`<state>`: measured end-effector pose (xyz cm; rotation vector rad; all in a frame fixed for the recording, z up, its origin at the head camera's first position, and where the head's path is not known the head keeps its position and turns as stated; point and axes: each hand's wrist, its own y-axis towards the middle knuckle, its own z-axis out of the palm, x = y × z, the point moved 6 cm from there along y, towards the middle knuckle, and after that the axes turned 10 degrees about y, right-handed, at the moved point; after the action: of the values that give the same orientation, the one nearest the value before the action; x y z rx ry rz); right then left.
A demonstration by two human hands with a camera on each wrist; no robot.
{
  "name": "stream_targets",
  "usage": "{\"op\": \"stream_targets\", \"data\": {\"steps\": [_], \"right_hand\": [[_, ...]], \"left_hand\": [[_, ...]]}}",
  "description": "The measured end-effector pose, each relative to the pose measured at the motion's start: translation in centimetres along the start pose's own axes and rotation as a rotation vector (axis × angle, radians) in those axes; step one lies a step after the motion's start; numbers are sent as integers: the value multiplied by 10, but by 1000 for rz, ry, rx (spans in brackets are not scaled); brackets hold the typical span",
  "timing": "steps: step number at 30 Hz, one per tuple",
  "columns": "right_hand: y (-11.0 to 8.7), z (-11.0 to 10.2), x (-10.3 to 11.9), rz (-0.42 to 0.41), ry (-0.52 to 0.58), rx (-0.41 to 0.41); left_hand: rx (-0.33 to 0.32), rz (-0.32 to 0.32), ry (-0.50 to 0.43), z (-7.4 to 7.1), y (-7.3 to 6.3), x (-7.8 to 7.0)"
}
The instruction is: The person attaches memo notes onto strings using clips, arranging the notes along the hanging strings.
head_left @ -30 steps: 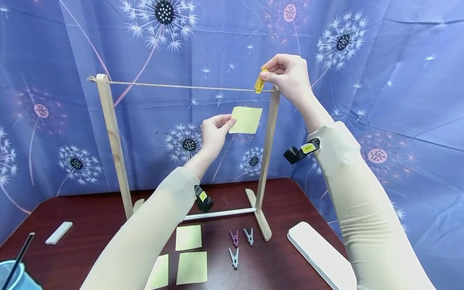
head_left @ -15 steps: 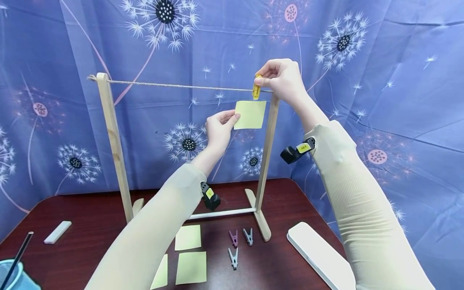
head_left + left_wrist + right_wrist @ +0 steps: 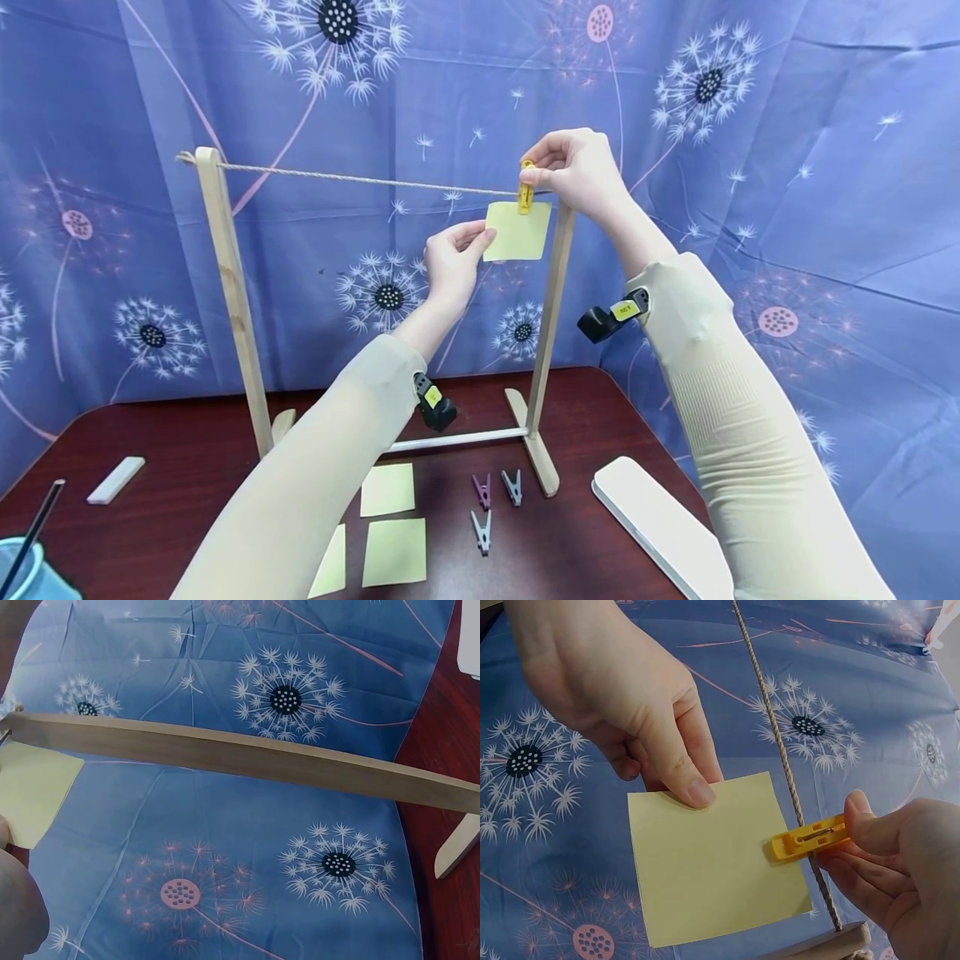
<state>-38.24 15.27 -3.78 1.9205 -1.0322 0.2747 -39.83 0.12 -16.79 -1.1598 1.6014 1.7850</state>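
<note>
My left hand (image 3: pixel 454 260) pinches the left edge of a yellow sticky note (image 3: pixel 517 232) between thumb and fingers. With thumb and fingertips my right hand (image 3: pixel 581 171) grips a yellow clothespin (image 3: pixel 525 187) by its upper end. In the right wrist view the clothespin (image 3: pixel 810 838) lies across the twine (image 3: pixel 778 735), its tip overlapping the note's top edge. That twine runs between the two posts of a wooden frame (image 3: pixel 238 308), and the note hangs just below it near the right post (image 3: pixel 553 317). The left wrist view catches only part of the note (image 3: pixel 34 791).
On the dark red table (image 3: pixel 187 533) lie a purple clothespin (image 3: pixel 482 492), two grey clothespins (image 3: pixel 512 487) and more sticky notes (image 3: pixel 394 552). A white case (image 3: pixel 660 525) is at right; a white block (image 3: pixel 116 480) and a blue cup (image 3: pixel 33 575) with a pencil stand left.
The right hand has moved down and slightly left with the yellow clothespin. My left hand has raised the note to the twine, and the clothespin's tip now overlaps its top edge.
</note>
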Motion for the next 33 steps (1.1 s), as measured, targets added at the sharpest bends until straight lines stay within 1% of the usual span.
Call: {"op": "stream_targets", "data": {"steps": [7, 11, 15, 21, 24, 30, 33], "right_hand": [[-2, 4, -2, 9, -81, 32], [-3, 4, -1, 16, -99, 44], [-5, 4, -1, 27, -102, 53], [-6, 4, 0, 36, -70, 37], [-6, 4, 1, 20, -47, 18], [-9, 6, -1, 15, 14, -9], [-12, 4, -4, 16, 56, -53]], "left_hand": [[7, 4, -5, 1, -1, -2], [7, 1, -11, 2, 0, -3], [16, -3, -36, 3, 0, -4], [56, 3, -80, 1, 0, -6], [70, 2, -87, -1, -1, -5], [77, -22, -70, -9, -4, 4], [87, -33, -71, -14, -6, 10]]}}
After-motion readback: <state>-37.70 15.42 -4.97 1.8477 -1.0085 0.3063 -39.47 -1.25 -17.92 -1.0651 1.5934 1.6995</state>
